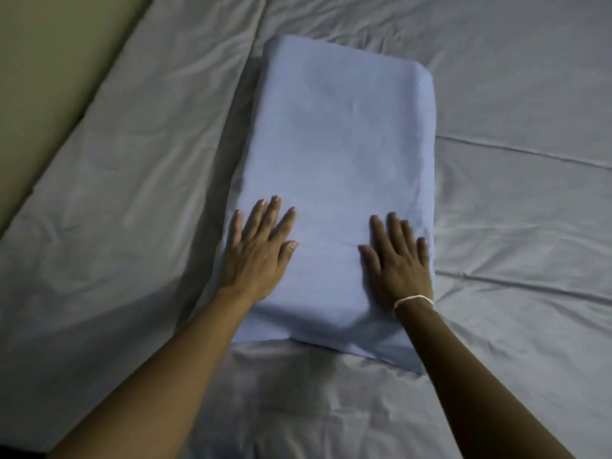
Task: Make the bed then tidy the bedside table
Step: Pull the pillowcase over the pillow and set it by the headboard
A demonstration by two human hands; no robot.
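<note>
**Pillow pressed flat, bedside table yet to come**

While the light is dim, I can read the scene from nine o'clock across to three. At about ten o'clock a strip of pale wall [49,61] borders the mattress. Next comes the grey sheet [132,177], spread over the bed but wrinkled, with creases running toward the middle.

My left hand [256,251] lies at about seven o'clock on the pillow [341,160], palm down, fingers spread wide and gripping nothing. That blue pillow sits lengthwise at the centre of my view, its far end toward twelve o'clock, resting on the sheet.

My right hand [399,265] lies at about five o'clock on the same pillow, just as flat and open, with a thin pale band [414,299] at the wrist. Past it, toward three o'clock, the sheet shows long fold lines.

I judge the bed-making well along: sheet on, pillow placed and being smoothed. Possibly the creases need another pass; the murk makes that hard to call. No bedside table is in view, so that half appears untouched.
</note>
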